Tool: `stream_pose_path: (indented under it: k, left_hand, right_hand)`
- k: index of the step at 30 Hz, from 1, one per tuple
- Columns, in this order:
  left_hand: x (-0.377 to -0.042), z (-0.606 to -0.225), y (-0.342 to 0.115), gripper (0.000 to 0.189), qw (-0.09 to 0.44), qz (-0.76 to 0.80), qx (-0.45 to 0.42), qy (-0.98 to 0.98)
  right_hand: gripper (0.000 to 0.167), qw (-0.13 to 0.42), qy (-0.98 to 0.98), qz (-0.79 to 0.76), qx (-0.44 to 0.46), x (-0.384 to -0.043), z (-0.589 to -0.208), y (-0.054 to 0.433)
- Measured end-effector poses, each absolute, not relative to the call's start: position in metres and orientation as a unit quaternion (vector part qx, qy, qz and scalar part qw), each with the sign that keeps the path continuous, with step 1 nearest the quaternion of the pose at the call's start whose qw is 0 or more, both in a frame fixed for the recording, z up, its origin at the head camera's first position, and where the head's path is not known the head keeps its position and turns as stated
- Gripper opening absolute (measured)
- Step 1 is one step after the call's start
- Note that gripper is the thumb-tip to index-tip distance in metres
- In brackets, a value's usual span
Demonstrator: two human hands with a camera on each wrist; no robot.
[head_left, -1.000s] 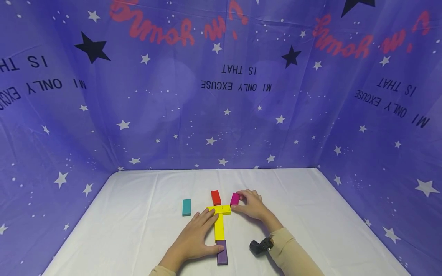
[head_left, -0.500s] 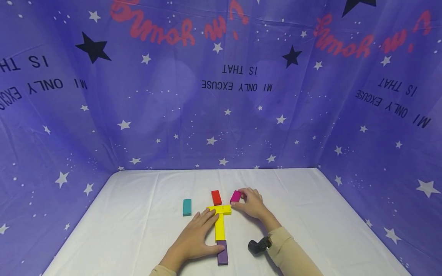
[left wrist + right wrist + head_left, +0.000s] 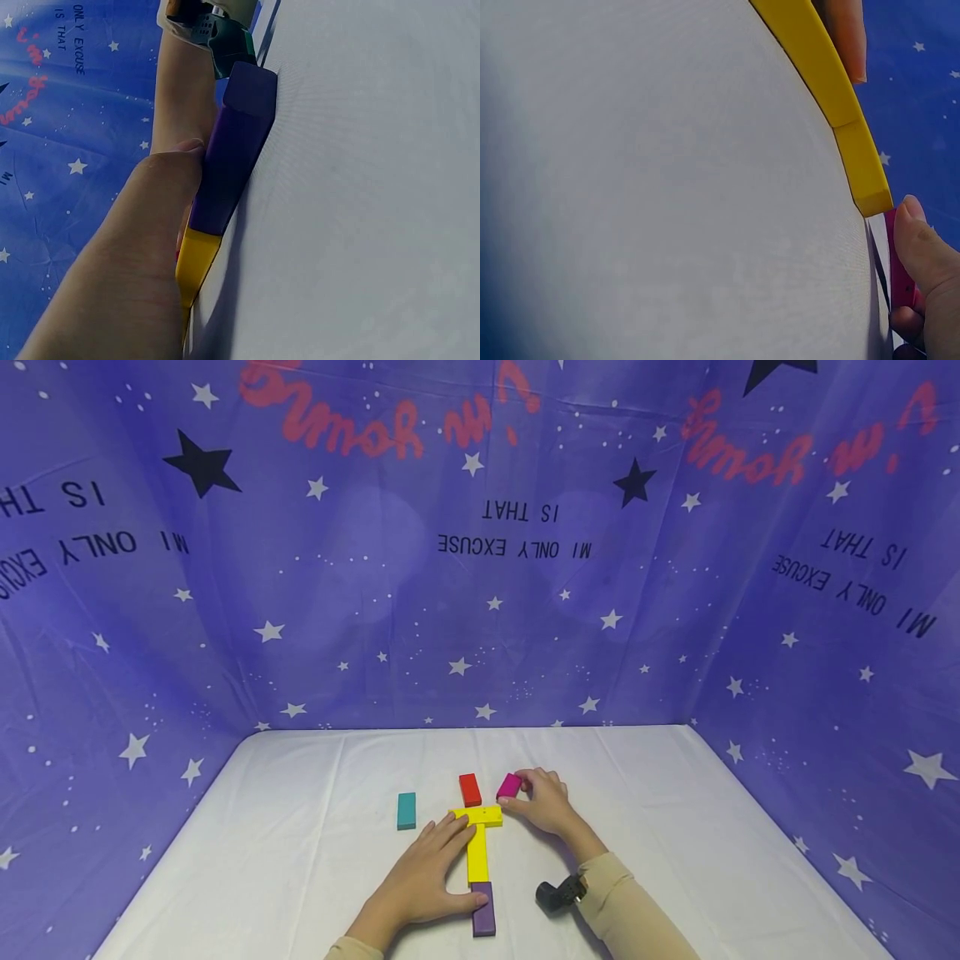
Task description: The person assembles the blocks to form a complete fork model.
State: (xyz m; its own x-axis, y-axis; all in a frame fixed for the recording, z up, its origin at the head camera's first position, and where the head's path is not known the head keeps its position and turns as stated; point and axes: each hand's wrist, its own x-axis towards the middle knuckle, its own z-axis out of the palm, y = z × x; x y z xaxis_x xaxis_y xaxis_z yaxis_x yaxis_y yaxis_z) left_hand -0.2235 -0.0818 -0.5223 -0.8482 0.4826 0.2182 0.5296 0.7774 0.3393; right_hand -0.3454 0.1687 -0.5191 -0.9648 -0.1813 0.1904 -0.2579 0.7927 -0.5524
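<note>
In the head view a purple block (image 3: pixel 484 921) and a yellow block (image 3: pixel 477 860) lie end to end, with a second yellow block (image 3: pixel 490 815) crosswise at their far end. My left hand (image 3: pixel 422 883) rests over them, its fingers extended onto the yellow blocks. Its thumb touches the purple block (image 3: pixel 232 161), as the left wrist view also shows. Between thumb and fingers my right hand (image 3: pixel 546 803) pinches a magenta block (image 3: pixel 508 786), slanted, just beyond the right end of the crosswise yellow block. A red block (image 3: pixel 470 790) lies beyond the crosswise block's middle.
A teal block (image 3: pixel 407 811) lies apart on the left of the white-covered table (image 3: pixel 300 860). Black camera gear (image 3: pixel 558 895) sticks out from the right wrist. Purple star-printed cloth (image 3: pixel 450 610) stands behind and at both sides.
The magenta block has turned to a steeper slant, moved slightly away, then slid a little left with my right hand. My left hand and the other blocks stay in place.
</note>
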Motion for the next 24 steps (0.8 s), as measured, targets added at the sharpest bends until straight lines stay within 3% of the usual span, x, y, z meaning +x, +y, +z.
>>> stream_pose_path:
  k: [24]
  left_hand:
    - [-0.2235, -0.5234, -0.0819, 0.099, 0.067, -0.19, -0.272, -0.941]
  right_hand:
    - [0.068, 0.059, -0.951, 0.275, 0.128, -0.3445, -0.5177, 0.1664]
